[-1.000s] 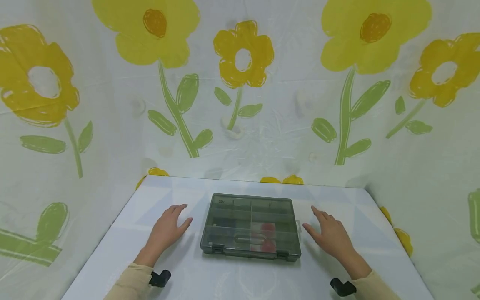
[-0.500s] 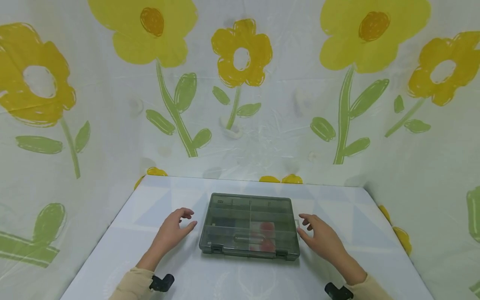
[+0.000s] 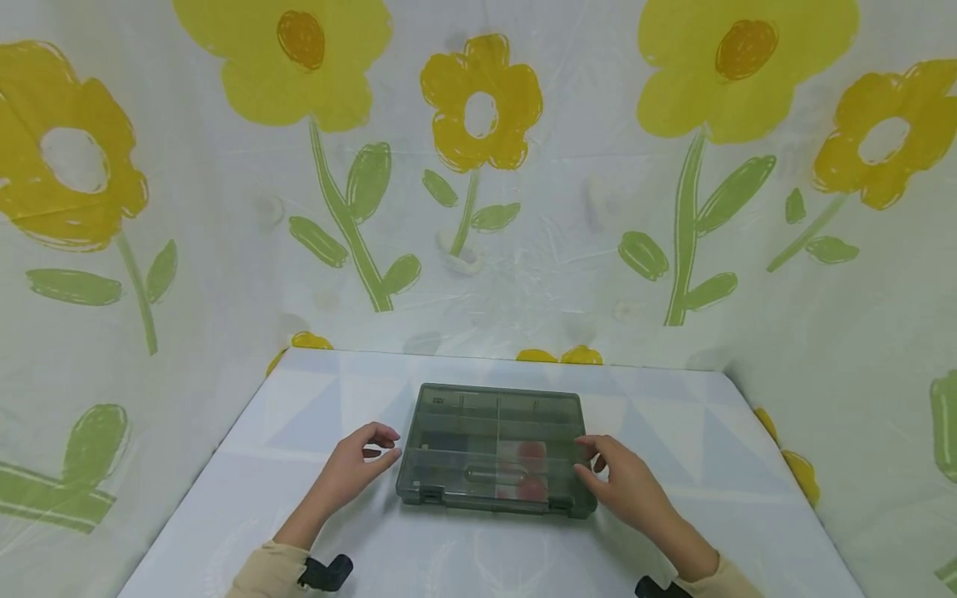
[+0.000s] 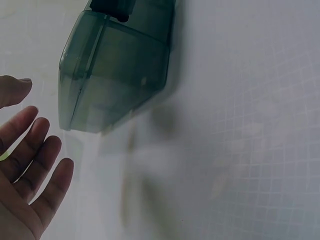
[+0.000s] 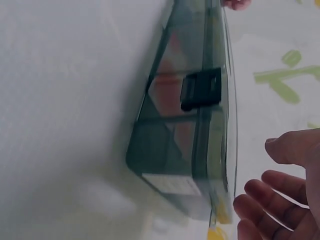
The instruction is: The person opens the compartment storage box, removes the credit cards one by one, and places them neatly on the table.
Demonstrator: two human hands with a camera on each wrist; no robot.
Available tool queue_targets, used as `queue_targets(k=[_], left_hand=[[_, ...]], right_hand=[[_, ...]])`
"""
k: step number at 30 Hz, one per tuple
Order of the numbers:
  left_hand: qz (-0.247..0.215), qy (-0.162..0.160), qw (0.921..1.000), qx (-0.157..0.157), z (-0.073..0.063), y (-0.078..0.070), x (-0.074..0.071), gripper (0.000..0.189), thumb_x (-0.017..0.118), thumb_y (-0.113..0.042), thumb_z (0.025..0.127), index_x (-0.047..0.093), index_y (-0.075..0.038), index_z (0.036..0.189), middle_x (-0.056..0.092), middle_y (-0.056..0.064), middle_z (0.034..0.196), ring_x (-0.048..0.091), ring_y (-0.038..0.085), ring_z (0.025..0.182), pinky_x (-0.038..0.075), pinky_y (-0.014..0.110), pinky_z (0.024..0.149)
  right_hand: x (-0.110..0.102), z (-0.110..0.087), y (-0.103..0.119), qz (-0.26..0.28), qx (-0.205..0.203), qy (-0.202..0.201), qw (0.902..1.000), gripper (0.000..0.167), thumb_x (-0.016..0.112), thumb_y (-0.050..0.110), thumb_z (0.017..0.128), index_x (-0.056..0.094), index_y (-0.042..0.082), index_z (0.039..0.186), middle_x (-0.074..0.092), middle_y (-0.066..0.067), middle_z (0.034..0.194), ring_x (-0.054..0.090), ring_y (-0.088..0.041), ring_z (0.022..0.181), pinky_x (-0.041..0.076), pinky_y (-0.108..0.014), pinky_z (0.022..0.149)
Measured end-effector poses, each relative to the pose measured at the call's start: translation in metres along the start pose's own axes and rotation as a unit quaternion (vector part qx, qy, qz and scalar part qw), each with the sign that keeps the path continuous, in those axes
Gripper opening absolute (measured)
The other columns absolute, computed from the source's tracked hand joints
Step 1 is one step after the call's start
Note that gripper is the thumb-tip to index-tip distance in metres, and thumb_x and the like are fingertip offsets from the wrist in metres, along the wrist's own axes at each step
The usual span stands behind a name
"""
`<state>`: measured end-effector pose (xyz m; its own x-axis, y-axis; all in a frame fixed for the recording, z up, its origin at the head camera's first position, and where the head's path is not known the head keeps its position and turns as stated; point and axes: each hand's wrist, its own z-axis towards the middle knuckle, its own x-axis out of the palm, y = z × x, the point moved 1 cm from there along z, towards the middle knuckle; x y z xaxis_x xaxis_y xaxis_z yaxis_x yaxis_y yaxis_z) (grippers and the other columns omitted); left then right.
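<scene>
A dark green see-through compartment box [image 3: 463,423] lies flat on the table, its lid closed. Through the lid show dividers and a pale piece with red round patches [image 3: 532,488]. My left hand [image 3: 357,467] is at the box's left side, fingers loosely bent; the left wrist view shows its fingers [image 4: 42,162] apart from the box wall. In the head view my right hand [image 3: 628,483] overlaps the box's right edge. The right wrist view shows its fingers [image 5: 262,200] bent beside the lid, holding nothing. A black latch [image 5: 201,89] sits on the front wall.
The white table [image 3: 277,465] has pale blue triangle patterns. A flower-printed curtain [image 3: 568,249] rises behind it and at both sides. Black wrist cameras [image 3: 326,573] sit at the cream sleeves [image 3: 265,571].
Both hands have moved inward toward the box, and their fingers have bent more. The right hand now overlaps the box's right edge in view. The box has stayed in place.
</scene>
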<state>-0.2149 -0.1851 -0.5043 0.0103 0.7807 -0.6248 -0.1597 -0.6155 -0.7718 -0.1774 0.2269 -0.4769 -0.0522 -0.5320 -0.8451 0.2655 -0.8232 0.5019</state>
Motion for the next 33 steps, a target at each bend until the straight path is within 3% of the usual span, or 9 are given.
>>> queue_targets(k=[6,12,18,23,33], left_hand=[[-0.040,0.037,0.9984,0.013,-0.003,0.000,0.001,0.027,0.078,-0.014,0.091,0.067,-0.013,0.115,0.066,-0.001,0.112,0.062,0.020,0.108,0.058,0.040,0.097],[-0.066,0.088,0.9919,0.064,-0.005,0.002,0.002,0.039,0.078,-0.016,0.091,0.065,-0.010,0.127,0.062,0.002,0.124,0.058,0.028,0.118,0.057,0.039,0.099],[-0.047,0.107,0.9876,0.105,-0.007,0.003,0.005,0.050,0.080,-0.017,0.089,0.062,-0.007,0.135,0.055,0.009,0.138,0.055,0.035,0.127,0.057,0.045,0.100],[-0.043,0.124,0.9847,0.115,-0.007,0.004,0.006,0.061,0.079,-0.017,0.091,0.055,-0.002,0.145,0.043,0.015,0.155,0.046,0.039,0.139,0.052,0.051,0.106],[-0.032,0.134,0.9826,0.125,-0.009,0.009,0.008,0.064,0.075,-0.024,0.094,0.051,0.000,0.148,0.038,0.014,0.160,0.039,0.039,0.144,0.047,0.050,0.110]], right_hand=[[0.005,-0.002,0.013,0.036,-0.003,0.019,0.9991,0.035,0.076,0.017,0.093,0.066,0.008,0.126,0.061,0.009,0.097,0.055,0.000,0.077,0.050,-0.023,0.060],[0.012,-0.005,0.027,0.069,-0.028,0.026,0.9969,0.035,0.075,0.017,0.094,0.066,0.007,0.126,0.062,0.008,0.099,0.056,0.000,0.077,0.052,-0.023,0.062],[0.021,-0.004,0.042,0.097,-0.043,0.037,0.9937,0.030,0.075,0.018,0.094,0.068,0.008,0.121,0.063,0.010,0.095,0.058,0.000,0.075,0.056,-0.023,0.063],[0.029,-0.006,0.054,0.118,-0.059,0.050,0.9900,0.024,0.073,0.018,0.096,0.070,0.008,0.117,0.063,0.013,0.089,0.058,0.001,0.073,0.057,-0.022,0.063],[0.050,-0.009,0.076,0.181,-0.075,0.093,0.9762,0.021,0.068,0.028,0.100,0.072,0.012,0.112,0.067,0.015,0.089,0.060,0.002,0.074,0.056,-0.020,0.063]])
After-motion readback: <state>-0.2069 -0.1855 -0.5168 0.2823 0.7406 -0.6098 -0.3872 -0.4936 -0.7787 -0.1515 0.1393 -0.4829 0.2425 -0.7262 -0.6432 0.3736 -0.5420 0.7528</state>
